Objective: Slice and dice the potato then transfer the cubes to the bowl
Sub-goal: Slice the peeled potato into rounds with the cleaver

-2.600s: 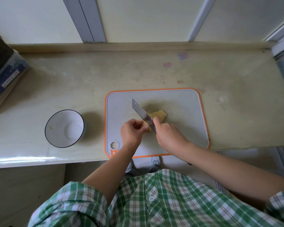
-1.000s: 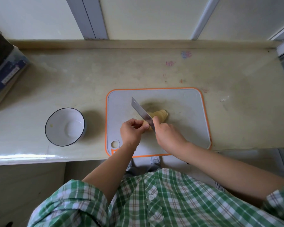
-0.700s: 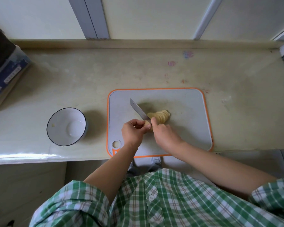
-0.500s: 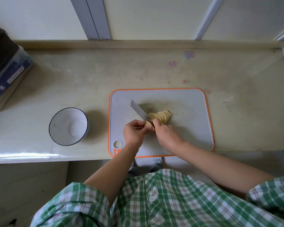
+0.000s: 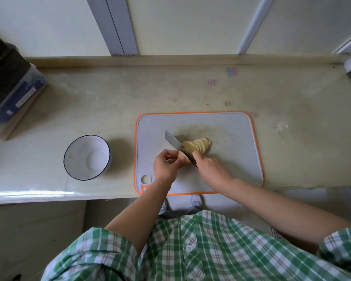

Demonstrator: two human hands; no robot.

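Observation:
A peeled potato (image 5: 182, 155) lies on the grey cutting board (image 5: 231, 159) with an orange rim. Several cut slices (image 5: 199, 146) lean in a row on its far right side. My left hand (image 5: 166, 166) curls its fingers round the uncut end. My right hand (image 5: 211, 169) grips the handle of a knife (image 5: 175, 142), whose blade stands between the slices and the uncut end, pointing up and left. A white bowl (image 5: 77, 171) with a dark rim stands to the left of the board; a tiny pale bit lies in it.
The pale counter (image 5: 109, 102) ends at a low ledge against the wall. A dark box on a clear container (image 5: 10, 92) sits at the far left. The counter's front edge runs just below the board and bowl.
More slices have built up to the right of the blade. The uncut end under my left hand has grown shorter. Both hands stay at the same spot on the board.

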